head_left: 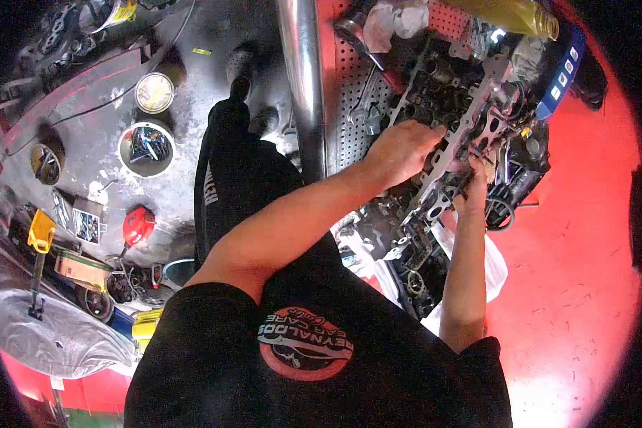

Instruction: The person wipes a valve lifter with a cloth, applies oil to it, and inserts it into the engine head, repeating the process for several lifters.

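A grimy engine cylinder head (435, 114) lies at the upper right, with a pale metal edge running along its length. My left hand (405, 151) rests over its middle, its fingers curled closed against the metal edge. Whatever they pinch is hidden. On the outer side, my right hand (473, 187) reaches up beside the ports, fingers bent closed around something small that I cannot make out. A gasket-like plate with oval openings (439, 207) lies along this side, close to my right hand.
A perforated red tray (349, 107) with wrenches lies left of the engine, near a shiny metal post (303, 85). A yellowish bottle (542, 25) is at the top. On the floor are a bucket of parts (146, 150), a can (155, 93) and a red container (138, 225).
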`<state>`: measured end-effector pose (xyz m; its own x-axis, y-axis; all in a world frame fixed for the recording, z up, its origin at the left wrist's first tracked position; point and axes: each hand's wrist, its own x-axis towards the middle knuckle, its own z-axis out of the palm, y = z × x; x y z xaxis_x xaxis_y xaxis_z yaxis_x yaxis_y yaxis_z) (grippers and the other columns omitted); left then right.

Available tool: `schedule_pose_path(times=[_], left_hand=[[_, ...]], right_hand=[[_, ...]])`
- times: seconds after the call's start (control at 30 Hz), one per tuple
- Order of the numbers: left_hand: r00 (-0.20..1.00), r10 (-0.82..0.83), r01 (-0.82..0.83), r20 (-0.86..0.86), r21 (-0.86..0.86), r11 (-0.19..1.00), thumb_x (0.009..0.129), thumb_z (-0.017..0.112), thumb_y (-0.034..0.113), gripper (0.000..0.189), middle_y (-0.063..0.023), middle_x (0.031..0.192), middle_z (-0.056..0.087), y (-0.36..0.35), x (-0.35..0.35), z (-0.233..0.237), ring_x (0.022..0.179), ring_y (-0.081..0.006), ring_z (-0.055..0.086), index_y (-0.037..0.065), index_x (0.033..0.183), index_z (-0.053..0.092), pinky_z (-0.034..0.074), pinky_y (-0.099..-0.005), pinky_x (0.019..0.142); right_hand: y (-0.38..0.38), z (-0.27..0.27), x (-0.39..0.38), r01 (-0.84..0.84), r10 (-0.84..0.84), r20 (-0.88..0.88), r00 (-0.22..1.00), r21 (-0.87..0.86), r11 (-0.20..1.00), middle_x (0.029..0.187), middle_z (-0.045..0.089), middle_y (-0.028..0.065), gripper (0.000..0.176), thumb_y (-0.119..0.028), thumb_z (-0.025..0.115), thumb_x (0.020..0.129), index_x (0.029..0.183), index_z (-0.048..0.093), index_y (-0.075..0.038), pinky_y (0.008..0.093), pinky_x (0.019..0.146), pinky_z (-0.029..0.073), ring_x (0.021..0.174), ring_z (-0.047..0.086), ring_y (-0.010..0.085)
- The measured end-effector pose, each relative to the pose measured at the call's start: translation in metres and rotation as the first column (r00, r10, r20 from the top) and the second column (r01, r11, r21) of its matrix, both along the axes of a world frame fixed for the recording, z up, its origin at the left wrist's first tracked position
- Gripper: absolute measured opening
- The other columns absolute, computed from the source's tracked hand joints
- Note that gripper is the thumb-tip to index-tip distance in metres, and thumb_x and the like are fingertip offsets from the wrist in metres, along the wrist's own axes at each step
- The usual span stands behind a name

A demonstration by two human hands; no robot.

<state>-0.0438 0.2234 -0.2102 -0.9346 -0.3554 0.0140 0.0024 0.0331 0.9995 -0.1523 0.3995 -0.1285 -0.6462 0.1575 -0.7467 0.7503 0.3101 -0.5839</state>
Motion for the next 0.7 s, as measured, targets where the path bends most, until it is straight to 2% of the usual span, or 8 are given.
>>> schedule_pose_path(times=[0.07, 0.13, 0.2, 0.3, 0.4, 0.53, 0.63, 0.7], left_hand=[[0.999, -0.005, 0.004, 0.054, 0.029, 1.0, 0.08, 0.066, 0.009, 0.039, -0.0168, 0.088, 0.065, -0.004, 0.0, 0.007, 0.082, -0.0347, 0.062, 0.001, 0.117, 0.058, 0.05, -0.0435, 0.075], [1.0, -0.016, 0.017, 0.015, -0.012, 1.0, 0.08, 0.066, 0.01, 0.038, -0.0165, 0.087, 0.065, -0.007, 0.002, 0.007, 0.082, -0.0346, 0.062, 0.002, 0.117, 0.058, 0.05, -0.0438, 0.075], [0.998, -0.068, 0.068, 0.007, 0.01, 0.998, 0.081, 0.065, 0.01, 0.037, -0.0158, 0.086, 0.064, -0.008, -0.001, 0.003, 0.083, -0.0354, 0.062, 0.002, 0.117, 0.058, 0.05, -0.0444, 0.076], [0.995, 0.095, -0.094, -0.036, 0.043, 0.995, 0.082, 0.065, 0.011, 0.036, -0.0154, 0.085, 0.063, -0.002, -0.001, 0.003, 0.082, -0.0362, 0.062, 0.002, 0.116, 0.058, 0.05, -0.0453, 0.075], [1.0, 0.017, -0.017, 0.022, 0.011, 1.0, 0.081, 0.065, 0.01, 0.034, -0.0158, 0.086, 0.064, 0.0, -0.001, 0.003, 0.083, -0.036, 0.063, 0.002, 0.114, 0.06, 0.051, -0.0457, 0.076], [0.999, 0.035, -0.035, 0.012, 0.052, 0.998, 0.081, 0.065, 0.01, 0.033, -0.0169, 0.089, 0.065, -0.002, 0.002, 0.0, 0.085, -0.037, 0.063, 0.003, 0.113, 0.061, 0.051, -0.0458, 0.077], [0.999, 0.043, -0.046, 0.03, 0.083, 0.995, 0.081, 0.065, 0.01, 0.033, -0.0172, 0.092, 0.066, 0.001, -0.001, 0.002, 0.087, -0.037, 0.063, 0.004, 0.113, 0.061, 0.051, -0.0454, 0.078], [0.998, 0.067, -0.069, 0.018, 0.111, 0.991, 0.081, 0.065, 0.01, 0.034, -0.0174, 0.093, 0.066, 0.003, -0.001, -0.001, 0.087, -0.037, 0.063, 0.003, 0.113, 0.061, 0.051, -0.0454, 0.078]], right_hand=[[-0.013, 0.005, 0.002, -0.006, 0.006, 0.017, 1.0, -0.009, 1.0, 0.096, 0.068, 0.0049, 0.033, -0.025, 0.059, 0.087, 0.116, 0.06, -0.008, 0.0339, 0.071, 0.055, 0.08, 0.066, 0.0195], [-0.012, 0.01, 0.002, -0.008, 0.009, 0.055, 0.998, -0.009, 1.0, 0.093, 0.067, 0.0042, 0.031, -0.024, 0.06, 0.086, 0.114, 0.061, -0.01, 0.0341, 0.07, 0.055, 0.078, 0.066, 0.0196], [-0.003, 0.002, 0.0, -0.015, 0.015, -0.011, 1.0, -0.013, 1.0, 0.092, 0.067, 0.0038, 0.031, -0.024, 0.06, 0.086, 0.114, 0.061, -0.011, 0.0346, 0.07, 0.055, 0.078, 0.066, 0.0197], [0.003, 0.001, -0.001, -0.002, 0.002, 0.012, 1.0, -0.038, 0.999, 0.091, 0.066, 0.0033, 0.031, -0.024, 0.06, 0.086, 0.114, 0.061, -0.011, 0.0348, 0.07, 0.055, 0.078, 0.065, 0.0194], [0.003, 0.002, 0.0, 0.018, -0.018, -0.007, 1.0, -0.014, 1.0, 0.092, 0.066, 0.0032, 0.031, -0.025, 0.061, 0.087, 0.114, 0.06, -0.01, 0.035, 0.071, 0.055, 0.079, 0.065, 0.0192], [-0.013, 0.004, 0.005, 0.033, -0.033, 0.007, 0.999, -0.031, 0.999, 0.095, 0.067, 0.0039, 0.033, -0.027, 0.061, 0.087, 0.116, 0.06, -0.011, 0.0354, 0.07, 0.056, 0.08, 0.066, 0.0194], [-0.007, 0.004, 0.003, -0.065, 0.064, -0.023, 0.998, -0.048, 0.997, 0.1, 0.067, 0.0046, 0.034, -0.028, 0.061, 0.087, 0.118, 0.059, -0.012, 0.0354, 0.069, 0.057, 0.082, 0.066, 0.0198], [-0.011, 0.007, 0.003, -0.048, 0.049, 0.008, 0.999, -0.051, 0.998, 0.102, 0.067, 0.0047, 0.035, -0.028, 0.061, 0.087, 0.119, 0.059, -0.013, 0.0349, 0.068, 0.057, 0.082, 0.067, 0.0199]])
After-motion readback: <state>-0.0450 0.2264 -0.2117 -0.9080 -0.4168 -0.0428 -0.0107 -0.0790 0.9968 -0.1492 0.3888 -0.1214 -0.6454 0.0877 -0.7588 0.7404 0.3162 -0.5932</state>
